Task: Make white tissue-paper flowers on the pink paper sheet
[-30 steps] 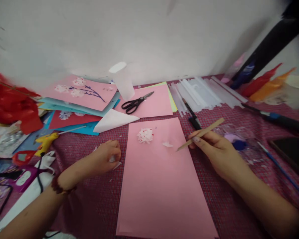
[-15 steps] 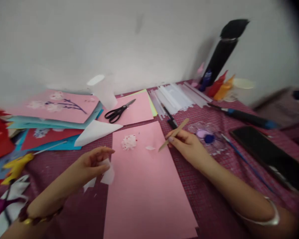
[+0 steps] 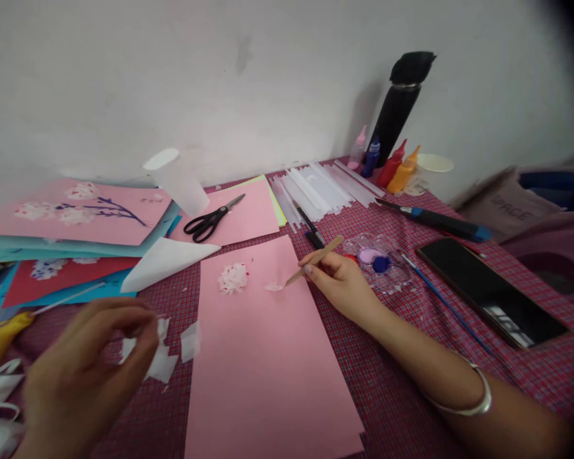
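My right hand grips a flat wooden craft stick like a pen. Its lower tip is at a small white paper piece on the pink sheet. To the left on that sheet is a white paper flower with red dots. My left hand is raised close to the camera, left of the sheet, with thumb and fingers curled together in a pinch. Whether anything is between the fingertips cannot be made out. Beside it lie several cut white paper squares.
Black scissors lie on pink paper behind. A palette with paint, a blue brush and a phone are at right. Paint bottles and a black flask stand at the back. A yellow glue gun is at left.
My left hand has moved left and nearer the camera, away from the paper squares. The stick's tip has come onto the white paper piece. The view has shifted slightly right.
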`<state>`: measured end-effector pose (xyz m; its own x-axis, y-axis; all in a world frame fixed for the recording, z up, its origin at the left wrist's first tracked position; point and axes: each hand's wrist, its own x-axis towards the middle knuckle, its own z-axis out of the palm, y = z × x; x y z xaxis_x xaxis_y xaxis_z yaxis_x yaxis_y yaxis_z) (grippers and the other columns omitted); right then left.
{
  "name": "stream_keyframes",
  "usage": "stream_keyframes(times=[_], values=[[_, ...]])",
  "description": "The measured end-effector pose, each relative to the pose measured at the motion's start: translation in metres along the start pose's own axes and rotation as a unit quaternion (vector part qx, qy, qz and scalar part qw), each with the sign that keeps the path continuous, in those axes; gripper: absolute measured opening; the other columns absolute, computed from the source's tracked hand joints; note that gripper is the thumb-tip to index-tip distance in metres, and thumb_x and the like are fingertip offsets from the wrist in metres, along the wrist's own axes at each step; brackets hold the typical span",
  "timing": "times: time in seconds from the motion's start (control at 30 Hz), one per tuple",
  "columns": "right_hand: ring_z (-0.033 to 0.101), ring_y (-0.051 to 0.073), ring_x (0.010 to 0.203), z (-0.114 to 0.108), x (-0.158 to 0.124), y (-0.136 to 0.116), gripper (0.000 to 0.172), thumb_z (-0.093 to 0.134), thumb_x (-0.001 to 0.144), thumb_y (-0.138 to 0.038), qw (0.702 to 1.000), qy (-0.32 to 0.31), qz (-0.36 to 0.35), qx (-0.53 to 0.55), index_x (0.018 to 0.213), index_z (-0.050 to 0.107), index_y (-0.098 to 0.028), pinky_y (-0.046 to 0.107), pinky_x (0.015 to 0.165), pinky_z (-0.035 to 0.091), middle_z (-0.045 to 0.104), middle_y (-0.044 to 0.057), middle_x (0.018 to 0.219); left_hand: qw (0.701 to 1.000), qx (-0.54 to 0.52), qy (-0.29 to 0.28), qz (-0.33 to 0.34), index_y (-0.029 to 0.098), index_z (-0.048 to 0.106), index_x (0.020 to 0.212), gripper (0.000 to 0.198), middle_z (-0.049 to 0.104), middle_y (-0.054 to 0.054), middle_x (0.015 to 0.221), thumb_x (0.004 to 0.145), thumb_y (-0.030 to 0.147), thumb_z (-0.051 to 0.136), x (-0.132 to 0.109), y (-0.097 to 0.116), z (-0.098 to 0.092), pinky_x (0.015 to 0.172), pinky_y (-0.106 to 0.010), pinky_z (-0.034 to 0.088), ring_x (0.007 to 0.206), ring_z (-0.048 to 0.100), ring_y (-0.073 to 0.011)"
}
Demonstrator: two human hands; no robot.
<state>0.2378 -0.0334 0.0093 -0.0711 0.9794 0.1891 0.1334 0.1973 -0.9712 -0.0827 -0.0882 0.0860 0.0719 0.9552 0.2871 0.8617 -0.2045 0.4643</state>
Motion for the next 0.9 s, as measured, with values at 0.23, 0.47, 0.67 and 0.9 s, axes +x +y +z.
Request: stream_keyframes(times=[0.23,0.47,0.67,0.9], values=[[0.061,0.016,0.074,0.004,0.0,0.002,0.011,0.054,0.082,-0.022,1.0,-0.001,-0.008,-0.009,0.086,0.064,-0.018,0.03,0.068,0.048,0.066,0.004,0.083,0.95,-0.244,-0.117,-0.152,0.022,0.063,0.092,0.025,0.053,0.005,0.058,0.071,0.035,0.067,0.024,0.032,0.063,0.049,-0.023,0.043,0.052,0.052,-0.0116],[0.062,0.016,0.073,0.008,0.003,0.005,0.013,0.055,0.081,-0.02,1.0,-0.003,-0.007,-0.011,0.088,0.066,-0.018,0.03,0.066,0.049,0.068,0.004,0.083,0.923,-0.294,-0.178,-0.174,0.019,0.063,0.073,0.013,0.06,0.002,0.061,0.071,0.031,0.067,0.036,0.034,0.082,0.054,-0.022,0.045,0.056,0.055,-0.0112],[0.066,0.017,0.082,0.013,0.004,0.007,0.012,0.056,0.081,-0.017,0.999,-0.009,-0.039,-0.021,0.083,0.068,-0.02,0.032,0.075,0.051,0.071,0.005,0.089,0.904,-0.341,-0.173,-0.193,0.019,0.063,0.073,0.015,0.06,0.002,0.063,0.07,0.032,0.068,0.037,0.035,0.086,0.056,-0.023,0.046,0.058,0.054,-0.0108],[0.066,0.017,0.083,0.015,0.004,0.009,0.013,0.056,0.082,-0.016,0.998,-0.018,-0.048,-0.024,0.083,0.068,-0.021,0.032,0.075,0.051,0.072,0.004,0.091,0.899,-0.355,-0.178,-0.183,0.02,0.062,0.091,0.024,0.063,0.002,0.075,0.069,0.025,0.068,0.035,0.034,0.088,0.069,-0.026,0.05,0.07,0.058,-0.012]])
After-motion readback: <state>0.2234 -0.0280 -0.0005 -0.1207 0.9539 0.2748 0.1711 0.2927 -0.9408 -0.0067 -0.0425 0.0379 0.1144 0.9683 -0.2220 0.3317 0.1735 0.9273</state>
